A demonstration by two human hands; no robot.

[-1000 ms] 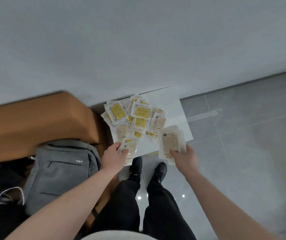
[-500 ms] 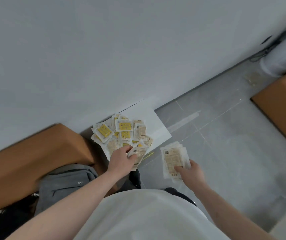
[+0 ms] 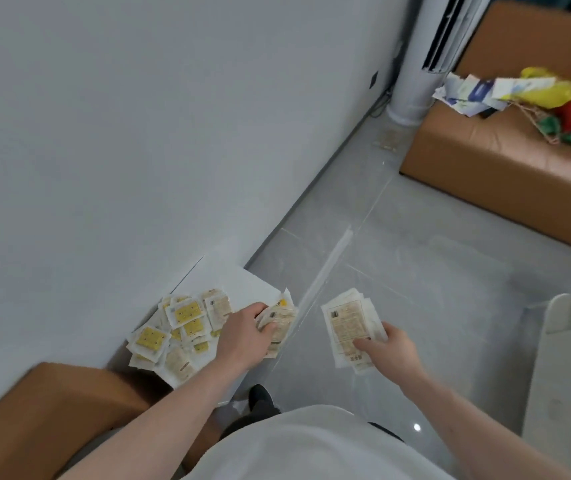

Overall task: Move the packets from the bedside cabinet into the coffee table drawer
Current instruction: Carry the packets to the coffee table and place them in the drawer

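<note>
Packets (image 3: pixel 187 327): most lay on the bedside cabinet (image 3: pixel 242 282).
Left hand (image 3: pixel 246 336): you gripped a few.
Right hand (image 3: pixel 389 348): you pinched a stack (image 3: pixel 346 323), carried clear of the cabinet.
Change: you turned right; transfer started.

Two hands are seen, the left hand (image 3: pixel 244 337) and the right hand (image 3: pixel 389 353). About a dozen packets (image 3: pixel 176 336) are counted on one counter (image 3: pixel 239 282); overlaps hide some.
</note>
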